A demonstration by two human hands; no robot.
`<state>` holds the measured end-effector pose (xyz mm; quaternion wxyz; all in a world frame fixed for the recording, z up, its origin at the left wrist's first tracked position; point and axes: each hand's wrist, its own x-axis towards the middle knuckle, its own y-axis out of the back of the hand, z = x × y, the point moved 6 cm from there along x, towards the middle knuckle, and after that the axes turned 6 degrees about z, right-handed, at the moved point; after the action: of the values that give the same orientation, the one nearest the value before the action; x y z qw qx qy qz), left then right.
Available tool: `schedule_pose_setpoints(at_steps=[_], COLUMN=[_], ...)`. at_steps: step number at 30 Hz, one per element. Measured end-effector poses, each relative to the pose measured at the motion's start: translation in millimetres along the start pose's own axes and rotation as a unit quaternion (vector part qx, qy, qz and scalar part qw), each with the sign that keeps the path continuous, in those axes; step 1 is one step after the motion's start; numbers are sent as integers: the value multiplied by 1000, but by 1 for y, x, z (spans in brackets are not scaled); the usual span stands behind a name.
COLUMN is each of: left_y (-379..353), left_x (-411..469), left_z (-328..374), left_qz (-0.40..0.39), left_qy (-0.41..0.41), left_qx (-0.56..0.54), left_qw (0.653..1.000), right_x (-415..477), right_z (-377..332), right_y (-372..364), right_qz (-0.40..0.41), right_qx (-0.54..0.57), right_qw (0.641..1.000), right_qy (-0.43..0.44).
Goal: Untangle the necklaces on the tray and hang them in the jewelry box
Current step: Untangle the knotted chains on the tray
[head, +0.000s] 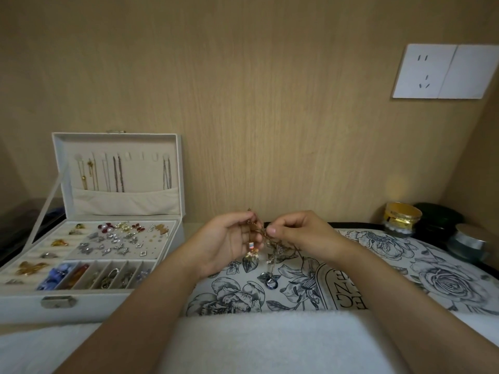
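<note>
A tangled bunch of thin gold necklaces (272, 248) hangs between my hands above the floral-printed tray (405, 268). My left hand (229, 241) pinches the chains at their left side, and a small coloured bead pendant dangles under its fingers. My right hand (299, 233) pinches the same tangle from the right with thumb and forefinger. A round blue-rimmed pendant (271, 283) rests on the tray below. The white jewelry box (89, 300) stands open at the left; several necklaces (118, 174) hang from hooks in its upright lid.
The box's lower tray holds earrings, brooches and rings in compartments. A gold-lidded jar (402, 215), a dark round container (437, 217) and a silver-lidded jar (469, 238) stand at the right by the wooden wall. A white towel (270, 344) lies at the near edge.
</note>
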<state>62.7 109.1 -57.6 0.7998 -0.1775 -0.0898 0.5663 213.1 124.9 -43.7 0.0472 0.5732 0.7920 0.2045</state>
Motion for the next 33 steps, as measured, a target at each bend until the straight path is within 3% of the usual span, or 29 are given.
schedule_pose_setpoints(at_steps=[8, 23, 26, 30, 32, 33], left_y=[4, 14, 15, 14, 12, 12], left_x=[1, 1, 0, 0, 0, 0], left_z=[-11, -12, -10, -6, -2, 0], left_qz=[56, 142, 154, 158, 158, 158], left_qy=[-12, -13, -24, -55, -67, -71], left_qx=[123, 249, 245, 266, 286, 290], left_qw=[991, 958, 957, 949, 943, 941], right_x=[0, 6, 5, 4, 3, 4], right_z=[1, 12, 13, 7, 5, 5], right_y=[-1, 12, 11, 0, 0, 3], right_qz=[0, 145, 142, 75, 61, 55], right_qx=[12, -27, 139, 403, 439, 410], right_qw=[1000, 987, 974, 903, 886, 901], right_qy=[-10, -61, -111, -128, -132, -126])
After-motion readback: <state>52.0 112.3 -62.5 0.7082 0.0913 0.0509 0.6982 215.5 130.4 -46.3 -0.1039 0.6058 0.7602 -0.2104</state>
